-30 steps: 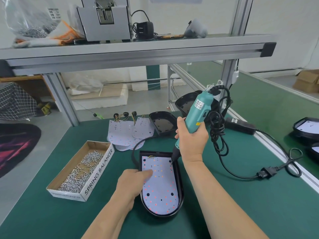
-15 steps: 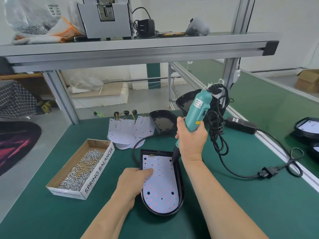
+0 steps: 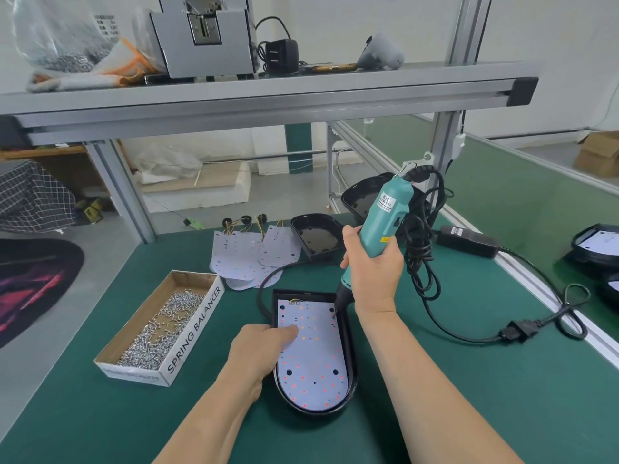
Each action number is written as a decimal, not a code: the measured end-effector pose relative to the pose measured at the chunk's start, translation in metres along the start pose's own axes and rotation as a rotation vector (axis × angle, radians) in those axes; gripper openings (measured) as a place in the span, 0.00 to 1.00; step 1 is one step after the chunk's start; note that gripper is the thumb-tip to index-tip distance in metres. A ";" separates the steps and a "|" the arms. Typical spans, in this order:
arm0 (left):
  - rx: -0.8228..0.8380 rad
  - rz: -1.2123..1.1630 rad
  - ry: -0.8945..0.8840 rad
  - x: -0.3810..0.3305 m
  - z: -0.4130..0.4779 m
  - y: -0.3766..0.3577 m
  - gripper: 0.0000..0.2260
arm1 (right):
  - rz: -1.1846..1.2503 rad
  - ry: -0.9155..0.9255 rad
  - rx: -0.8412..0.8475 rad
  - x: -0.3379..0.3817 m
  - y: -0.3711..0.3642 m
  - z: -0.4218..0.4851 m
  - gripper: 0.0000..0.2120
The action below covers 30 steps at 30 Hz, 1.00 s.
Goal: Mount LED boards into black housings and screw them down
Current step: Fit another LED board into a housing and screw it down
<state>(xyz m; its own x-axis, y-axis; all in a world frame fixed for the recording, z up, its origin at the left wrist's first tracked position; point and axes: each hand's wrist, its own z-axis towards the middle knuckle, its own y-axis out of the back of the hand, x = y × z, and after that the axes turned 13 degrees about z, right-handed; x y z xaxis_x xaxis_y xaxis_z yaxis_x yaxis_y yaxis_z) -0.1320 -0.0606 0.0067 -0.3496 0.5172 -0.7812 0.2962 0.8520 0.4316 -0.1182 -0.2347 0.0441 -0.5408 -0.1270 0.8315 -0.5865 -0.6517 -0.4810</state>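
Observation:
A black housing point(image 3: 351, 380) lies on the green bench in front of me with a white LED board point(image 3: 315, 360) seated inside it. My left hand point(image 3: 261, 353) rests on the board's left side, fingertips pressing it down. My right hand point(image 3: 371, 269) grips a teal electric screwdriver point(image 3: 382, 222), held upright and tilted, its black tip at the board's top right corner. An open cardboard box of screws point(image 3: 160, 326) sits to the left. Several loose LED boards point(image 3: 248, 256) with wires lie behind, next to an empty black housing point(image 3: 316, 237).
The screwdriver's black cable point(image 3: 422, 256) hangs in a bundle to the right and runs to a plug point(image 3: 522, 329) and power adapter point(image 3: 467, 241). Another empty housing point(image 3: 360, 197) sits at the back. Finished housings point(image 3: 596, 244) lie on the neighbouring bench. An aluminium shelf point(image 3: 268, 95) spans overhead.
The screwdriver has shifted slightly and its tip stays at the board's top right corner. My left hand keeps pressing the board.

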 end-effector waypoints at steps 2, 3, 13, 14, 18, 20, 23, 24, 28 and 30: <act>-0.006 0.006 0.010 -0.001 -0.001 0.000 0.23 | 0.042 0.034 0.018 0.010 -0.001 0.000 0.08; -0.007 0.009 0.014 -0.001 -0.002 0.001 0.23 | 0.068 0.046 0.011 0.015 -0.001 0.000 0.08; 0.015 -0.684 0.133 -0.007 -0.005 0.041 0.06 | 0.199 -0.071 -0.099 0.034 0.007 -0.006 0.11; 0.065 -0.833 0.147 -0.009 -0.009 0.047 0.07 | 0.203 -0.085 -0.111 0.034 0.007 -0.007 0.11; 0.173 -1.001 0.058 -0.012 -0.024 0.062 0.14 | 0.222 -0.124 -0.144 0.037 0.005 -0.010 0.10; 0.190 -0.973 0.004 -0.013 -0.030 0.063 0.11 | 0.245 -0.133 -0.154 0.042 0.003 -0.013 0.09; 0.225 -0.921 -0.063 -0.016 -0.038 0.061 0.08 | 0.314 -0.142 -0.162 0.052 -0.001 -0.015 0.09; 0.239 -0.908 -0.072 -0.017 -0.041 0.059 0.07 | 0.341 -0.144 -0.164 0.057 -0.003 -0.015 0.09; 0.269 -0.906 -0.056 -0.024 -0.054 0.048 0.04 | 0.443 -0.128 -0.167 0.076 -0.014 -0.021 0.09; 0.308 -0.871 -0.028 -0.027 -0.060 0.042 0.05 | 0.481 -0.113 -0.164 0.085 -0.019 -0.023 0.09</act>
<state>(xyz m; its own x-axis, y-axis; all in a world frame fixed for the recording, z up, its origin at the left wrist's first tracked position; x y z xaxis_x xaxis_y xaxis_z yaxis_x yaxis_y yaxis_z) -0.1635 -0.0341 0.0728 -0.5391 -0.3016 -0.7864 0.1639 0.8783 -0.4492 -0.1672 -0.2159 0.1170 -0.7092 -0.4688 0.5265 -0.3795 -0.3755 -0.8456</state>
